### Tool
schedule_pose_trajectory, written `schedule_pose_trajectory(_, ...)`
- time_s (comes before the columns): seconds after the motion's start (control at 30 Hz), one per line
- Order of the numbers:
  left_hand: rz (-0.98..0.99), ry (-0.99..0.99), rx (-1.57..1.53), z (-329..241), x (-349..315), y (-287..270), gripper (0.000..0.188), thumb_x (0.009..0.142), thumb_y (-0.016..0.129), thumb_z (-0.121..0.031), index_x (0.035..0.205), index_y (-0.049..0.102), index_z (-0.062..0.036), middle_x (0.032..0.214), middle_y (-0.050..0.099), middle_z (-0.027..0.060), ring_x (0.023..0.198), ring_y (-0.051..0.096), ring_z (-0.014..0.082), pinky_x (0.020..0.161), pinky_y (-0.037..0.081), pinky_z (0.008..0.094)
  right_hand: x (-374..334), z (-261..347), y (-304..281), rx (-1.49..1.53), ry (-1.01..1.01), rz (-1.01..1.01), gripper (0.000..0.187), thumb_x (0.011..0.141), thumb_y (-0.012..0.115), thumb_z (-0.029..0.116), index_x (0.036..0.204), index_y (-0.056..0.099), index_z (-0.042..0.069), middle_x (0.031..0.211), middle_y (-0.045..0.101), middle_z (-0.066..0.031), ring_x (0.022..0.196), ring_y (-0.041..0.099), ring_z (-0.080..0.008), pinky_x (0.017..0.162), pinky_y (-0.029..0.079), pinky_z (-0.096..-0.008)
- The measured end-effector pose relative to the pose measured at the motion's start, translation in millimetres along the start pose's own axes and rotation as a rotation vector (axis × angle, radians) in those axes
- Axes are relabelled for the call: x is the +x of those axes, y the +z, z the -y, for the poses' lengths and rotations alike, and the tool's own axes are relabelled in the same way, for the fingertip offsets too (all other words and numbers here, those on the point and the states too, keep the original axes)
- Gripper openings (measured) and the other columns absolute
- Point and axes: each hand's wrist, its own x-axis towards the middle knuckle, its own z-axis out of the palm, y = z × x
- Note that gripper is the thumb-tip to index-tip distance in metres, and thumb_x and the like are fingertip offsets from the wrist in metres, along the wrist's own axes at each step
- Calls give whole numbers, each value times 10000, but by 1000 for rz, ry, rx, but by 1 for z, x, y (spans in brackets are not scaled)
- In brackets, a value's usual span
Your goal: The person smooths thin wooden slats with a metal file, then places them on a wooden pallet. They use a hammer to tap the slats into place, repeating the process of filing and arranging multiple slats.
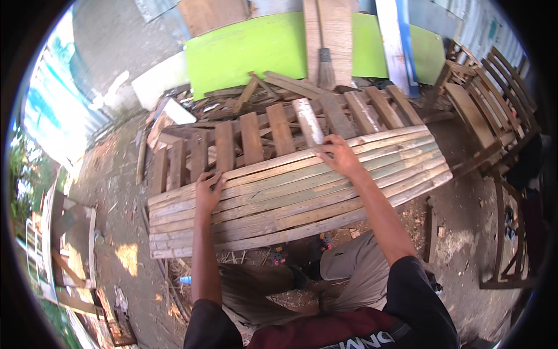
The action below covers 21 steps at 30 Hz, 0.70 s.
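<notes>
A long wooden bench lies across in front of me, its seat made of several worn slats running left to right. Upright brown boards form its back, and one of them has a whitish face. My left hand is closed at the far edge of the seat, its fingers curled over the farthest slat. Farther right, my right hand grips that same slat, thumb and fingertips bent at its edge below the whitish board. The undersides of both grips are hidden.
Scrap wood is heaped behind the bench. A green panel and a broom lean at the wall. Wooden chairs stand at the right, a wooden frame at the left. My feet are under the near edge.
</notes>
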Motion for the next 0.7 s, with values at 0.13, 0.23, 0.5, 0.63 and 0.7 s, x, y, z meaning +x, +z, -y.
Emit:
schedule_pose_trajectory(0.13, -10, -22, 50, -18, -9, 11, 403, 933, 704, -290, 1246, 711, -36, 1244, 639, 226, 1218, 571, 406, 1158, 335, 525, -8, 18, -3, -93, 17, -31, 324, 886, 760, 222, 1137, 748, 17, 1144, 630, -174, 1074, 595, -357, 956, 496, -449)
schedule_pose_trajectory(0.23, -22, -41, 96, -30, -23, 14, 482, 977, 640, -327, 1345, 635, -15, 1382, 583, 221, 1355, 482, 426, 1185, 292, 545, -11, 24, 1, -141, 20, -22, 347, 902, 750, 239, 1156, 728, 3, 1185, 610, -174, 1099, 583, -359, 971, 483, -448)
schedule_pose_trajectory(0.5, 7, -89, 193, -31, -30, 19, 542, 1024, 557, -376, 1439, 550, -28, 1488, 500, 253, 1464, 367, 422, 1213, 267, 514, -10, 28, 3, -192, 35, 31, 360, 940, 708, 235, 1242, 695, 40, 1242, 567, -192, 1166, 563, -371, 1007, 461, -453)
schedule_pose_trajectory(0.63, 55, -61, 107, -16, -22, 11, 510, 1031, 539, -324, 1435, 547, -14, 1484, 504, 258, 1462, 369, 423, 1215, 262, 517, -8, 26, 0, -202, 28, 40, 345, 944, 701, 226, 1249, 703, 63, 1232, 564, -196, 1155, 567, -373, 1007, 453, -464)
schedule_pose_trajectory(0.7, 17, -71, 85, 14, -21, -1, 483, 1037, 519, -283, 1427, 549, 1, 1500, 485, 261, 1464, 366, 423, 1216, 259, 520, -7, 26, 1, -210, 13, 12, 331, 943, 701, 222, 1236, 712, 69, 1208, 575, -192, 1135, 573, -368, 996, 451, -468)
